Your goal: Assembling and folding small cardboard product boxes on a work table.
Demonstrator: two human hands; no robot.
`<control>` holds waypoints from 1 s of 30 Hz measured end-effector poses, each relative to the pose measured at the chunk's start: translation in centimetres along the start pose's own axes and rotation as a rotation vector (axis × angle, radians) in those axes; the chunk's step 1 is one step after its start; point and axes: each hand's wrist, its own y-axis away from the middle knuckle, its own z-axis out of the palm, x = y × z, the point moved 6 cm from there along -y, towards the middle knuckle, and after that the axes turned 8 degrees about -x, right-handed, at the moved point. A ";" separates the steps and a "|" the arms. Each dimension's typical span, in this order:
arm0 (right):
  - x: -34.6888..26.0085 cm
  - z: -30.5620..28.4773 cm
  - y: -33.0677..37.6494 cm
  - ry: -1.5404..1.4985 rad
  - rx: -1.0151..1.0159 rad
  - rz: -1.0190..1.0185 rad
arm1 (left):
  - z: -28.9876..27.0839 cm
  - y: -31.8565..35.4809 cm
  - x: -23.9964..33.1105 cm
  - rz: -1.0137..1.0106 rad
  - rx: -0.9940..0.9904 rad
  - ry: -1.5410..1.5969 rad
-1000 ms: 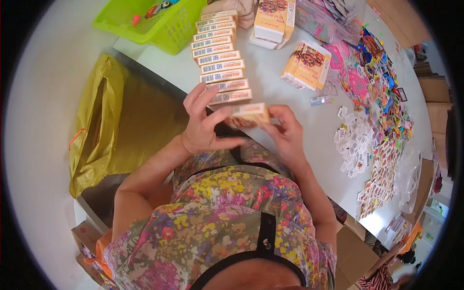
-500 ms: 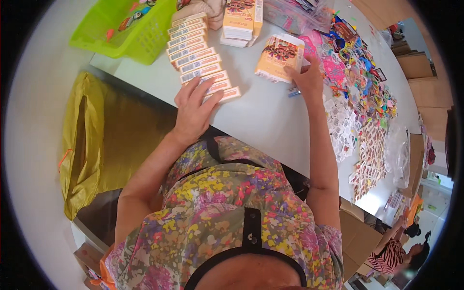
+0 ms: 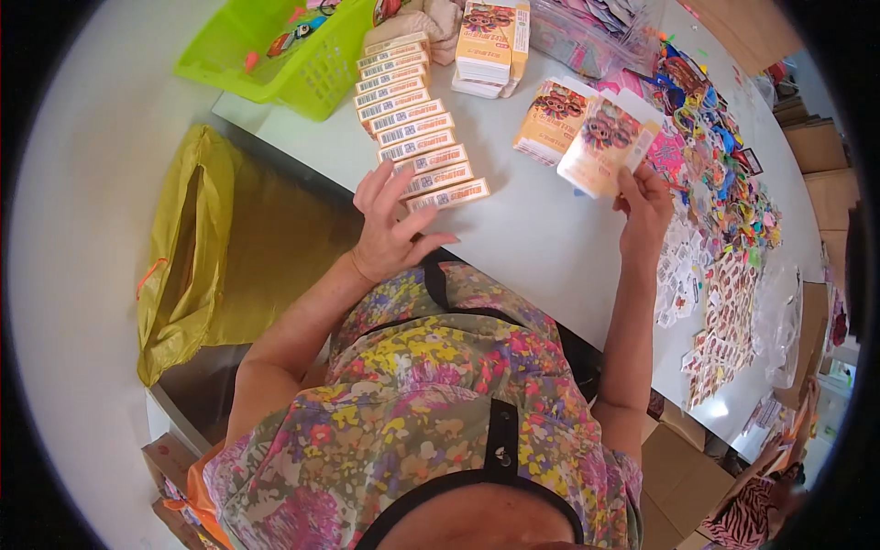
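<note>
My right hand [image 3: 644, 213] pinches a flat carton [image 3: 609, 145] by its lower edge above the table [image 3: 541, 247], light and stiff card, I judge, best held at the edges, while my left hand [image 3: 390, 229] rests spread, holding nothing, probably touching the box row [image 3: 414, 128].

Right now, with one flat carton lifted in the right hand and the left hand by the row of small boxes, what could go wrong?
1. The left hand rests against the near end of the row of small boxes; a nudge could knock the line askew.
2. The right hand pinches the flat carton by one lower corner, so it might slip.
3. The loose stickers lie close by and could get swept along.
</note>
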 end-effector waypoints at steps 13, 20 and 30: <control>0.6 0.3 12.2 -0.153 -0.211 0.355 | 11.5 -7.8 10.9 -0.774 -1.008 2.271; -4.5 -1.6 12.1 0.355 0.153 -0.085 | 13.1 -7.7 9.6 -0.791 -0.799 1.793; 0.1 -0.5 11.1 0.184 0.043 0.172 | 14.2 -4.0 7.5 -0.833 -0.707 1.521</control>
